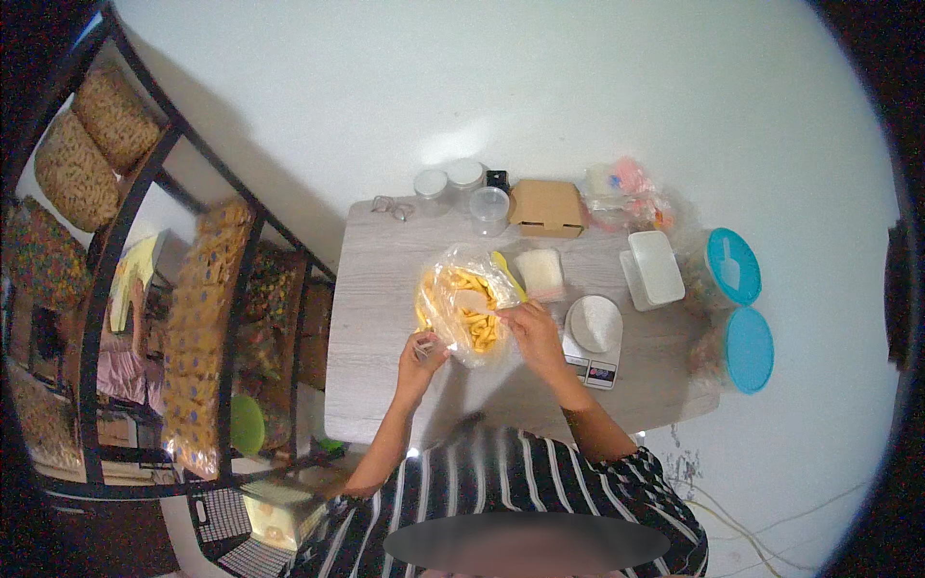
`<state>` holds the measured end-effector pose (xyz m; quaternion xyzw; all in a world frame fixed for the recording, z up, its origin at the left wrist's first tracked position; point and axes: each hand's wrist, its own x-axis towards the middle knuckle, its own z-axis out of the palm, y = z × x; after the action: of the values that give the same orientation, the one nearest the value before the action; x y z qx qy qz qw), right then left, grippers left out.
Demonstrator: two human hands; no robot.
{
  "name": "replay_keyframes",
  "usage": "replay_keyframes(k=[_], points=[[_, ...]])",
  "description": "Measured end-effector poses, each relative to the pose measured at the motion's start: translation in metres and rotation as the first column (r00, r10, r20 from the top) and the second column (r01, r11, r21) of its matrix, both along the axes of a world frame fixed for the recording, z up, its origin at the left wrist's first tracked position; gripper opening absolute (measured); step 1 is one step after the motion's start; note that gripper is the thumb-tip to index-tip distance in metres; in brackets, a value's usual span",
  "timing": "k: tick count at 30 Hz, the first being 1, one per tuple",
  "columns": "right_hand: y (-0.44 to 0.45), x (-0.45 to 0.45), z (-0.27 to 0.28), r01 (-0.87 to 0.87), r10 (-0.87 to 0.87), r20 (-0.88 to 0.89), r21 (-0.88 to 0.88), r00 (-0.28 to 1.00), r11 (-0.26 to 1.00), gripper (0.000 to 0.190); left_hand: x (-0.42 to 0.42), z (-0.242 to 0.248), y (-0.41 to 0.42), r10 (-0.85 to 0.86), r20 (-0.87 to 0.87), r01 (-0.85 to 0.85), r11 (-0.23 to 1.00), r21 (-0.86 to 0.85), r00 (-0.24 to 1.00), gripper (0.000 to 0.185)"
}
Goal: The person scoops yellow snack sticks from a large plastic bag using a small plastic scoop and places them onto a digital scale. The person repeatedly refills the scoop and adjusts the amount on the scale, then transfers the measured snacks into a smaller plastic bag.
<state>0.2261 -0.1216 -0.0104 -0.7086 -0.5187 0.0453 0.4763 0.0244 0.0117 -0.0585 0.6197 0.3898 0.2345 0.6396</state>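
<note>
A clear plastic bag of yellow snack pieces (483,334) lies on the table before me. My left hand (425,355) grips the near left edge of the bag's film. At the bag's right side, the fingers of my right hand (531,334) pinch the film. A yellow plastic spoon (509,276) lies just beyond my right hand, against the bag. A stack of small clear bags (540,274) is to the right of the spoon. The white digital kitchen scale (595,332) stands right of my right hand.
Lidded jars (465,173), an uncovered clear tub (490,209), a cardboard box (548,208) and plastic packets (627,191) line the table's far edge. White containers (656,267) and blue-lidded tubs (749,350) stand right. A shelf rack with bagged snacks (206,339) is left; another person (134,311) shows through it.
</note>
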Motion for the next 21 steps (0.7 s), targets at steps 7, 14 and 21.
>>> replay_keyframes(k=[7, 14, 21], points=[[0.007, -0.004, -0.005, 0.106, -0.102, -0.13, 0.02, 0.986, 0.994, 0.018, 0.002, -0.001, -0.004, 0.03, 0.107, -0.027, 0.999, -0.03, 0.994, 0.035], [-0.009, 0.015, 0.01, 0.093, -0.085, 0.082, -0.1, 0.993, 0.991, 0.014, 0.004, -0.004, -0.003, 0.047, 0.098, -0.052, 0.997, 0.058, 0.994, 0.039], [-0.025, -0.004, -0.011, 0.1, -0.098, 0.024, -0.092, 0.995, 0.991, 0.014, 0.007, -0.012, -0.001, 0.063, 0.107, -0.06, 0.998, -0.028, 0.992, 0.045]])
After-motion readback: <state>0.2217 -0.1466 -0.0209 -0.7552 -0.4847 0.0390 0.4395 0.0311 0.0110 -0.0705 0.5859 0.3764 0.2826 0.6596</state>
